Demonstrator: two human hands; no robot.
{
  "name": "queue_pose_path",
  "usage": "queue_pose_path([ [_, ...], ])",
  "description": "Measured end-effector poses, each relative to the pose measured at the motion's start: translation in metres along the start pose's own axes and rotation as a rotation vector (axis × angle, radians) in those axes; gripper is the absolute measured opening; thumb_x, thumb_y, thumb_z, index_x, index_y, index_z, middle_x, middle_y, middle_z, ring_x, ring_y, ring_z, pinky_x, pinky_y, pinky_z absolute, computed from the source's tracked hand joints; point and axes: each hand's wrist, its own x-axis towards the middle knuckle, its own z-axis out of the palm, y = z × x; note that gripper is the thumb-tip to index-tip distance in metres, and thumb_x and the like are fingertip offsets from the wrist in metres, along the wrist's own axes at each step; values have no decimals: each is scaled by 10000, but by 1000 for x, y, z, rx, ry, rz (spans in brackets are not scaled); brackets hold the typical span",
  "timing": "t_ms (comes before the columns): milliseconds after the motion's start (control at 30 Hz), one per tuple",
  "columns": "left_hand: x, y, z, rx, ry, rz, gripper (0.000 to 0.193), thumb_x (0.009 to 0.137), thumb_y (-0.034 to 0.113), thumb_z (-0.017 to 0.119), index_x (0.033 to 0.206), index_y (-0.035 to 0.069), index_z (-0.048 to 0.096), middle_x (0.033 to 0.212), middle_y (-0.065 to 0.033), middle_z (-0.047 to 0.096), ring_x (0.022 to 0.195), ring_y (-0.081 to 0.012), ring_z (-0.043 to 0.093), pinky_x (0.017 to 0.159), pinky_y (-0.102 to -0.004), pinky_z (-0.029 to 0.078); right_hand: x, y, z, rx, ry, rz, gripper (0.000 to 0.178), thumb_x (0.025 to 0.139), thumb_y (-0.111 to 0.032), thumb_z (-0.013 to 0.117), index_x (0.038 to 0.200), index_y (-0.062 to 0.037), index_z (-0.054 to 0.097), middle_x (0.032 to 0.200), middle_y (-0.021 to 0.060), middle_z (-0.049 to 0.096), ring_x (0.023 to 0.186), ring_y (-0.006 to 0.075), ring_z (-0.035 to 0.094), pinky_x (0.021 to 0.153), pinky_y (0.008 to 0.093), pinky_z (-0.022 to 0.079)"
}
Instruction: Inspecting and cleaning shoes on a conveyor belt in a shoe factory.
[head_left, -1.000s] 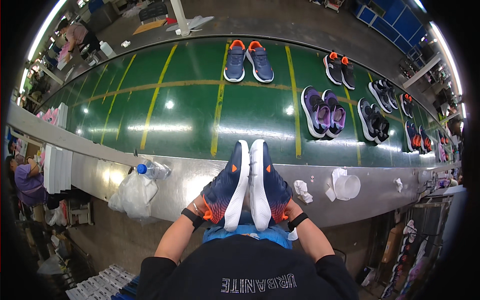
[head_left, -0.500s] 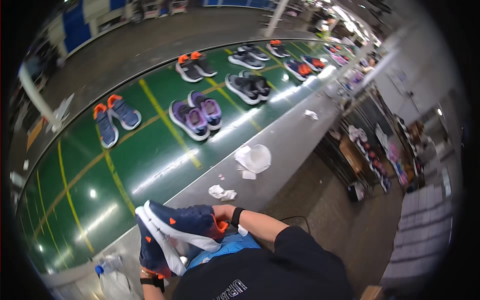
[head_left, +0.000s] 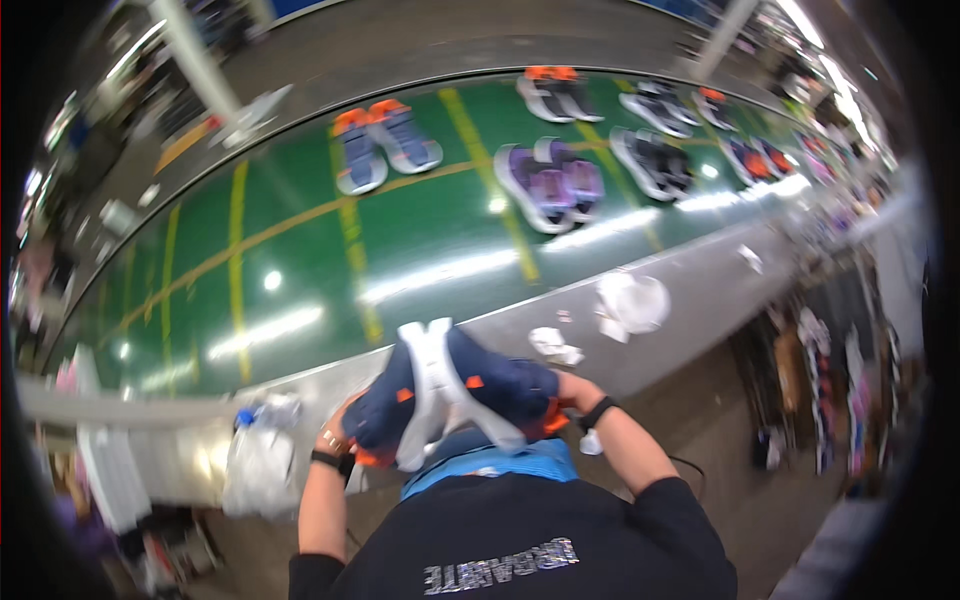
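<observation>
Two navy sneakers with white soles and orange collars are held up in front of my body, their soles facing each other and meeting near the toes. My left hand (head_left: 338, 428) grips the left sneaker (head_left: 378, 405) at its heel end. The heel of the right sneaker (head_left: 505, 378) is in my right hand (head_left: 574, 391). My fingers are partly hidden by the shoes. Below them shows a blue cloth (head_left: 545, 458) at my waist. Just past the right sneaker, crumpled white paper (head_left: 555, 346) lies on the metal ledge (head_left: 500, 322).
Beyond the ledge runs a green conveyor belt (head_left: 300, 235) with yellow lines. Blue-and-orange sneakers (head_left: 400, 140), purple sneakers (head_left: 548, 188) and several other pairs stand on it. A clear round container (head_left: 640, 303) sits on the ledge. At left is a translucent bag (head_left: 258, 470); shoe racks (head_left: 815, 370) stand at right.
My view has turned left, so the belt and its shoes appear farther right. The two sneakers have swung from a slant to nearly upright, still in both hands.
</observation>
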Motion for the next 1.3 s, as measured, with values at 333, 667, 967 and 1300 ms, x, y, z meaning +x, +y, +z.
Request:
queue_pose_path([
  [333,-54,23,14,271,91,143,497,808,46,565,1276,-1,405,1235,-117,489,1100,-153,491,937,-275,390,11,-32,33,-331,71,-79,516,802,-89,572,1280,-11,395,1235,82,489,1094,141,486,955,283,370],
  [667,-78,33,28,593,302,266,571,740,21,606,1279,34,419,1262,-141,470,1159,-197,451,977,-302,345,13,-32,43,-456,121,-278,641,733,-91,650,1305,-39,364,1253,89,460,1136,161,452,975,283,341],
  [967,-86,29,70,1309,750,604,612,642,23,639,1229,122,495,1278,-219,390,1162,-377,392,981,-403,309,22,-32,82,-1026,537,-666,721,606,-114,734,1265,-115,439,1032,128,411,948,264,442,855,314,381],
  [1300,-44,-41,108,1760,669,256,617,696,159,614,1277,148,405,1373,-230,203,1243,-441,207,919,-659,194,60,9,133,-1529,492,-496,903,559,-228,786,1316,-98,312,1152,211,354,1058,362,384,891,404,324],
])
